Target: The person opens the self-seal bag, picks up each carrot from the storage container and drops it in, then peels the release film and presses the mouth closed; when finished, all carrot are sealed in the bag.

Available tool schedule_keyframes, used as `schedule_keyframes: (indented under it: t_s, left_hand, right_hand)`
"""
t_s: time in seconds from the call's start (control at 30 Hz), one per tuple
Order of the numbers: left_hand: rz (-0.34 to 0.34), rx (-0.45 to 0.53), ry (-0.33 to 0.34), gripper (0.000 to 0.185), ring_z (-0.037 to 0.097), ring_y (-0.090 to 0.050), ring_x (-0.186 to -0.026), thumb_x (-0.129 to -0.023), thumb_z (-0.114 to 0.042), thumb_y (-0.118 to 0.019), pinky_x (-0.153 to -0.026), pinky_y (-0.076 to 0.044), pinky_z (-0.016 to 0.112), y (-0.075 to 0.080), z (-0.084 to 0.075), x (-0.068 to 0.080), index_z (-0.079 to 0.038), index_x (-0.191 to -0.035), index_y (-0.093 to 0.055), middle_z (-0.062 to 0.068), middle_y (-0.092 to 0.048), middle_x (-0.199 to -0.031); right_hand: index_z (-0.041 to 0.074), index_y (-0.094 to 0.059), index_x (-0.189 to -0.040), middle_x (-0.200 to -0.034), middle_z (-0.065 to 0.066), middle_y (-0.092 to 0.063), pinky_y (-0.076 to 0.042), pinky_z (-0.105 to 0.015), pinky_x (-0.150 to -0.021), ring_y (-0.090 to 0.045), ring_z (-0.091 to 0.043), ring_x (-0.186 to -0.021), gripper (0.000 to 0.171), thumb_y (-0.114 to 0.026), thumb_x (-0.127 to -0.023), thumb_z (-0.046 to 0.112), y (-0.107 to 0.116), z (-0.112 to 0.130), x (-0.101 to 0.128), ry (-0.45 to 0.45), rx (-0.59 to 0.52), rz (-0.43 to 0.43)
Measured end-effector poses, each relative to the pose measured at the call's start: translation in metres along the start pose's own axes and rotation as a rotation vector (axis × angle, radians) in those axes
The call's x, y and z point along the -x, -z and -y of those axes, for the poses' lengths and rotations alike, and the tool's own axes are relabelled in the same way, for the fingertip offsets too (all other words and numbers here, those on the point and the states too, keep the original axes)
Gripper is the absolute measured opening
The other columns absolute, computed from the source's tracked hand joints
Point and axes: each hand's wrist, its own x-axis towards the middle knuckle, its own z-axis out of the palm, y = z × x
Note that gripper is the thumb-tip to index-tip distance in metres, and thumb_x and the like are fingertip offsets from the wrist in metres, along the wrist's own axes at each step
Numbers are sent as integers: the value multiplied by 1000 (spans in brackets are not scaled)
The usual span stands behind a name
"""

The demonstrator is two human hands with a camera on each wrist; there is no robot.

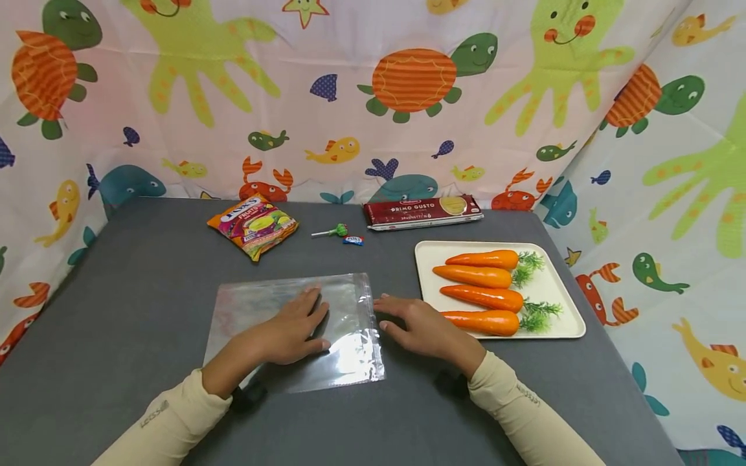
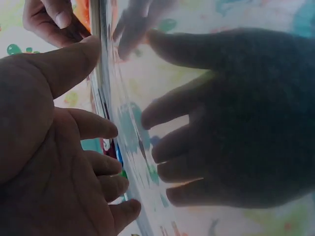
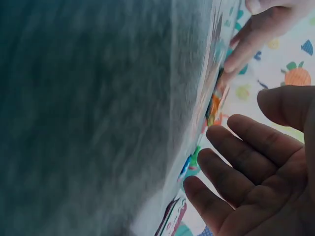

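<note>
Grey tabletop point(image 1: 146, 291) fills most of the right wrist view as a blurred expanse, so no detail of it can be read there; the left wrist view is dim, and the dark shape at its right edge is a reflection of the left hand in the glossy film. Both forearms are cut off by the lower frame edge in the head view, with only cream sleeves showing. One clear plastic bag point(image 1: 350, 349) lies flat on the table directly in front of the person, between the snack items and the near table edge; it is transparent, rectangular, glossy with a bright glare patch near its right corner, and has a seam strip along its right side. The left hand point(image 1: 294, 330) rests palm-down on the bag with fingers extended and slightly spread, gripping nothing. The right hand point(image 1: 422, 327) lies flat on the table just beside the bag's right edge, fingers straight and relaxed, holding nothing; whether its fingertips touch the film cannot be determined. Further items: one cream tray point(image 1: 574, 323) carrying four carrots point(image 1: 480, 276), one orange snack packet point(image 1: 253, 224), one spaghetti pack point(image 1: 422, 211), one lollipop point(image 1: 333, 231) and one small wrapped candy point(image 1: 353, 240).
</note>
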Motion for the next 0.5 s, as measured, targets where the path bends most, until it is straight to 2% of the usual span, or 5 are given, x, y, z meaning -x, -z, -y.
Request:
schedule_keyframes:
  t_s: [0.17, 0.3, 0.5]
  left_hand:
    - [5, -35, -14, 83, 41, 10, -144, -98, -46, -54, -113, -5, 60, -2, -6, -4, 1, -154, -15, 26, 7, -158]
    - [13, -38, -17, 87, 40, 11, -144, -97, -49, -55, -112, -4, 61, -5, -9, -8, 0, -155, -12, 25, 9, -158]
    - [6, 5, -3, 80, 36, 8, -146, -98, -47, -53, -114, -4, 57, -8, -12, -14, -5, -156, -18, 22, 5, -160]
  right_hand:
    - [5, -59, -134, -137, -8, -56, -38, -42, -106, -46, -21, -132, 40, -60, -97, 22, -5, 5, -7, 40, 7, 7]
    - [5, -57, -136, -140, -7, -53, -37, -41, -107, -44, -20, -133, 44, -59, -97, 25, -7, 10, -11, 60, 49, 62]
    - [6, -55, -138, -142, -5, -52, -38, -40, -107, -44, -18, -133, 46, -60, -97, 26, -8, 13, -11, 44, 71, 84]
